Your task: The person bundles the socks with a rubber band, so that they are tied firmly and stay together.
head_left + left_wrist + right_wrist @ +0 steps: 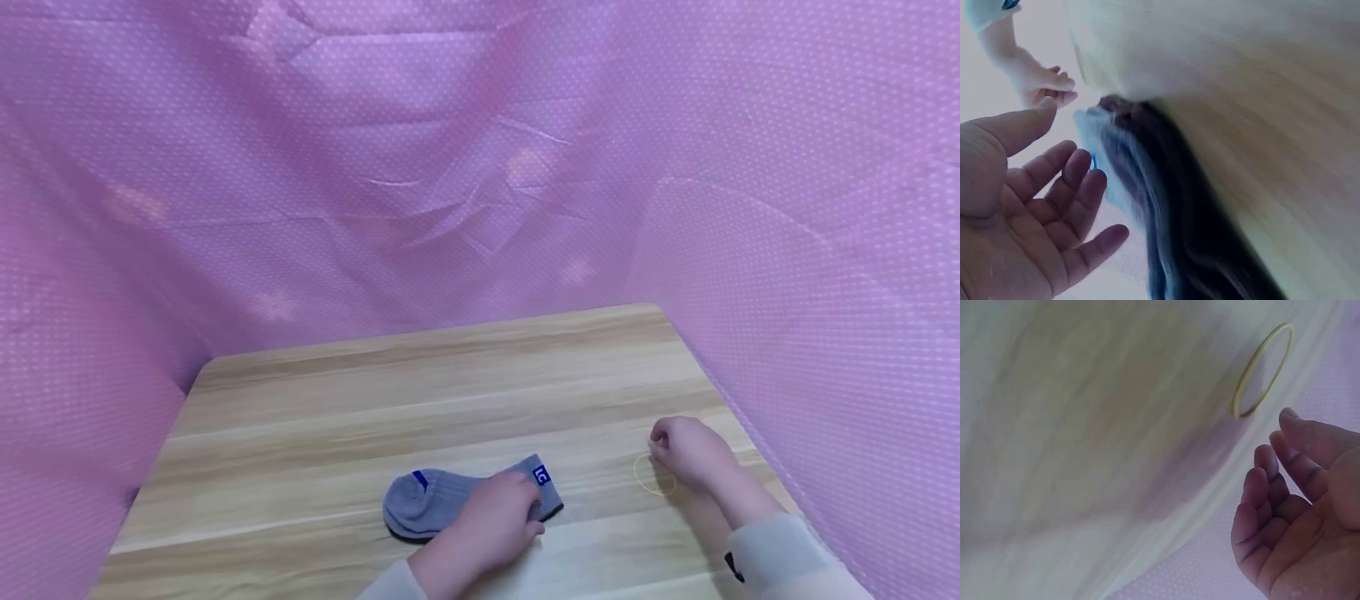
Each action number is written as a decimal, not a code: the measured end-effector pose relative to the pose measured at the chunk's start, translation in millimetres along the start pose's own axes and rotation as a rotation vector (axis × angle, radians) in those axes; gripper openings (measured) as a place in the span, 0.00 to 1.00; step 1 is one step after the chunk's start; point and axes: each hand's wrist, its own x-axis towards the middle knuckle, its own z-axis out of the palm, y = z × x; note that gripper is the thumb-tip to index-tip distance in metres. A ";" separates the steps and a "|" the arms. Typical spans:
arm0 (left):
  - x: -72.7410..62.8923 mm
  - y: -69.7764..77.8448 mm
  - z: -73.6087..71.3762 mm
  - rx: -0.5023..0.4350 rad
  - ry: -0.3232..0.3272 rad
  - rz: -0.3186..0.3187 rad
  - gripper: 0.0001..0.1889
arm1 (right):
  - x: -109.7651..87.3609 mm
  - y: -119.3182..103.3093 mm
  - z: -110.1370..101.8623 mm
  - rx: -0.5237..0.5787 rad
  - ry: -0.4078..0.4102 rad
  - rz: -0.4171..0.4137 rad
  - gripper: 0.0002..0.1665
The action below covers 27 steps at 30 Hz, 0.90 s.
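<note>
A grey ribbed sock (442, 500) with a blue "LC" label lies on the table, and a darker sock (1204, 219) shows beneath it. My left hand (498, 521) is over the ankle part of the socks. In the left wrist view its thumb and fingers are spread and loosely bent beside the sock edges, with nothing between them. To the right, a thin yellow rubber band (1243, 384) lies on the wood. Close beside the band is my right hand (693, 450), its fingers loosely bent and the thumb near the index fingertip; the right wrist view shows the band apart from the fingertips.
The light wooden table (420, 400) has rounded far corners. Pink dotted cloth (450, 208) hangs behind it and along both sides, close to the right edge near my right arm.
</note>
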 end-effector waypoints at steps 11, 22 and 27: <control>31.2 -4.8 20.7 0.198 -0.081 -0.133 0.26 | 5.2 -5.8 8.3 0.034 -0.035 0.078 0.03; 26.4 -61.2 3.9 0.282 0.081 0.017 0.11 | 15.6 -25.1 25.2 0.030 -0.059 0.135 0.09; 26.5 -87.6 -2.5 0.229 0.094 0.010 0.13 | 12.9 -31.4 27.6 0.060 -0.073 0.129 0.11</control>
